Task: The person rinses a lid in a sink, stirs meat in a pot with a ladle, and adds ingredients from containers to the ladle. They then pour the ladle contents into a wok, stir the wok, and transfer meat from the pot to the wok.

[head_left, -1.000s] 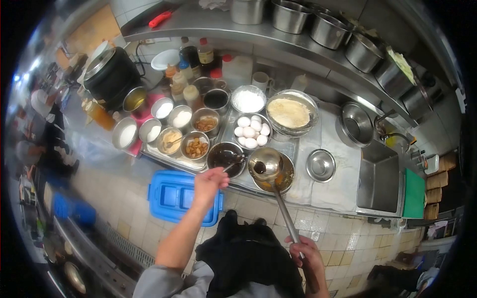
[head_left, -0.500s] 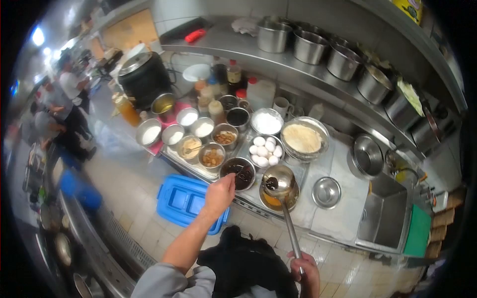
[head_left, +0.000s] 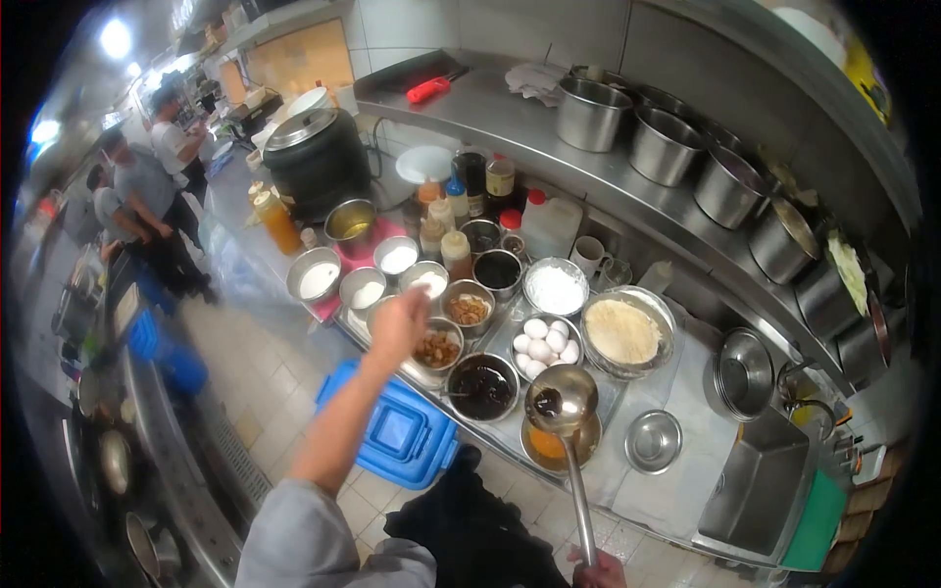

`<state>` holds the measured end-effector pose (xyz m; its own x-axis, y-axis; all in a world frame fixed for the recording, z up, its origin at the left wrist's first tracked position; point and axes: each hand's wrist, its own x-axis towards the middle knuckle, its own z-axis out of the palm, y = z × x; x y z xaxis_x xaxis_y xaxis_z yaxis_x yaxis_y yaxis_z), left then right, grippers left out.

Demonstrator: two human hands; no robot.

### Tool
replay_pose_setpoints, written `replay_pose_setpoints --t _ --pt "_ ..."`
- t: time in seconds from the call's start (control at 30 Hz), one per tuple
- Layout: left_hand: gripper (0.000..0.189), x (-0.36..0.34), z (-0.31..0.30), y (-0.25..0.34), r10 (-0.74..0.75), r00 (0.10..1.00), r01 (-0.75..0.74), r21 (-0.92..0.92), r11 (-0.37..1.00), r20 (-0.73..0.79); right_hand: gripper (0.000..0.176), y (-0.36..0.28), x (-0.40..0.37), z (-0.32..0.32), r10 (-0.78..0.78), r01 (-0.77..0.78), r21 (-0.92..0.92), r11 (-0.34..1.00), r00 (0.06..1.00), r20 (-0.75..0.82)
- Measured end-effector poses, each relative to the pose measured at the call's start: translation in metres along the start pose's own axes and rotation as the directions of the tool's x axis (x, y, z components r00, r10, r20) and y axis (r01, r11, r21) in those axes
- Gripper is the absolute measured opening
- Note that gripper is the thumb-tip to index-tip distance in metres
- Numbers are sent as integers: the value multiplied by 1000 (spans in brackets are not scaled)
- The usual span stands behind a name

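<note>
**Steel ladle loaded; left hand leaves the sauce bowl**

Steel bowls crowd the worktop (head_left: 676, 490). Half a second ago the left hand (head_left: 397, 323) was at the spoon in the steel bowl of dark sauce (head_left: 482, 387). It has now swung left and farther out, above the steel bowl of brown fried pieces (head_left: 438, 350) and the smaller bowls beside it. The hand is blurred with motion, so it cannot be told whether the fingers hold anything.

The right hand (head_left: 598, 573) barely shows at the near edge and is wrapped around the end of the long-handled steel ladle (head_left: 561, 400). The ladle carries a small pool of dark sauce and hangs over the shallow steel bowl of orange liquid (head_left: 549, 449), just right of the sauce bowl and nearer than the steel bowl of white eggs (head_left: 547, 341). The sauce scoop looks finished, and attention seems to have moved to another ingredient.
</note>
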<state>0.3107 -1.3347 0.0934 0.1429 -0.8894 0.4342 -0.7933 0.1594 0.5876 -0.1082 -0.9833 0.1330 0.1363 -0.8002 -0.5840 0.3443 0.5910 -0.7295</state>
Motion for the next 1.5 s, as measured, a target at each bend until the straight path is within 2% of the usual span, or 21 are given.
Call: replay_pose_setpoints --t 0.03,0.13,0.2,0.23,0.3,0.33,0.4,0.57,0.63,0.77,0.83,0.97,1.03,1.2,1.27,1.3,1.33,1.4,1.43,1.5 --pt "22 28 -5 -11 28 997 -26 32 999 -74 45 -6 2 6 3 -3 5 1000 1000 -2" --pt "22 110 -6 -46 32 993 -36 -38 999 -115 48 -21 15 29 -10 11 23 1000 1000 -23" --pt "27 157 4 -61 -41 999 40 84 996 18 52 -32 30 49 -23 25 22 999 996 -81" --pt "27 175 10 -61 -46 999 44 76 996 24 52 -36 38 56 -10 13 36 999 996 -87" --pt "32 206 23 -49 -196 970 153 260 953 145 52 -45 53 72 9 -5 47 999 995 -97" --pt "32 221 32 -52 -198 969 156 255 954 149 53 -53 61 83 8 -3 42 999 995 -99" --pt "38 247 54 -56 -384 879 222 468 855 285 53 -68 72 102 2 2 37 999 994 -111" --pt "45 281 73 -51 -329 863 85 531 843 383 53 -80 93 131 32 -28 32 999 991 -133" --pt "44 285 72 -48 -293 815 -50 564 824 500 53 -80 100 136 35 -29 41 999 990 -138" --pt "46 292 87 -61 -326 774 -40 555 831 543 53 -71 115 143 18 -9 63 998 990 -138" --pt "49 289 93 -63 -304 818 16 509 860 488 52 -77 121 149 33 -27 44 999 991 -128" --pt "50 286 69 -59 -300 830 89 420 903 470 50 -83 124 154 53 -50 24 998 993 -109" --pt "49 283 48 -58 -228 909 123 299 946 350 49 -94 122 163 51 -49 20 999 990 -134" --pt "58 278 -1 -61 -224 943 179 191 965 245 46 -97 122 163 0 -2 -15 1000 989 -151" --pt "63 274 -16 -65 -117 988 128 -118 985 96 44 -100 121 163 -47 45 -18 999 990 -131" --pt "64 270 -23 -65 -152 986 164 -235 958 71 44 -88 125 148 -48 49 11 999 995 -87" --pt "64 263 -35 -59 -152 986 163 -232 959 63 44 -85 127 140 -51 52 9 999 996 -79" --pt "64 246 -63 -42 -170 984 172 -461 871 44 46 -82 125 130 -100 100 7 995 995 13" --pt "63 237 -73 -43 -132 991 129 -481 867 27 46 -83 120 128 -100 100 6 995 995 21" --pt "62 209 -110 -15 -155 986 162 -539 826 59 47 -93 110 128 -73 73 -5 997 997 33"
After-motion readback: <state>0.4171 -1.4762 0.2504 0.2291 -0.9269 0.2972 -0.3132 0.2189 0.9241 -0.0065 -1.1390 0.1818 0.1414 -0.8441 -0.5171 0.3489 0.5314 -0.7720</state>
